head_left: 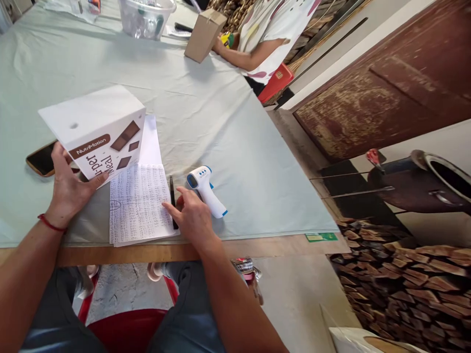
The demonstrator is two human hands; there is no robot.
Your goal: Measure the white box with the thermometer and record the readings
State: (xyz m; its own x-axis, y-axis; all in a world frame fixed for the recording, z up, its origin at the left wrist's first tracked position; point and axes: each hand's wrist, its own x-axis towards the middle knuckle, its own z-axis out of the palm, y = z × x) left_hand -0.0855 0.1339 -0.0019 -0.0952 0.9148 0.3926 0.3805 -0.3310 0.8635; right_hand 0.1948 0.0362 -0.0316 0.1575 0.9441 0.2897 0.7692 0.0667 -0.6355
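Observation:
My left hand [71, 189] grips a white NutriMotion box [99, 125] by its near lower edge, thumb on the printed front. The box is tilted above the table. Beneath it lies a notebook [142, 206] with pages full of handwriting. A black pen [172, 196] rests along the notebook's right edge. Over the pen is my right hand [193, 213], thumb and index finger apart on either side of it; its other fingers are partly hidden. Just right of that hand lies a white and blue infrared thermometer [206, 191].
A phone [40, 159] lies partly behind my left hand. Across the table, a person's hand [220, 46] is at a brown cardboard box [205, 37], near a clear plastic tub [145, 19]. Stacked firewood [412, 289] and a dark pot [415, 181] stand beyond the table's right edge [301, 157].

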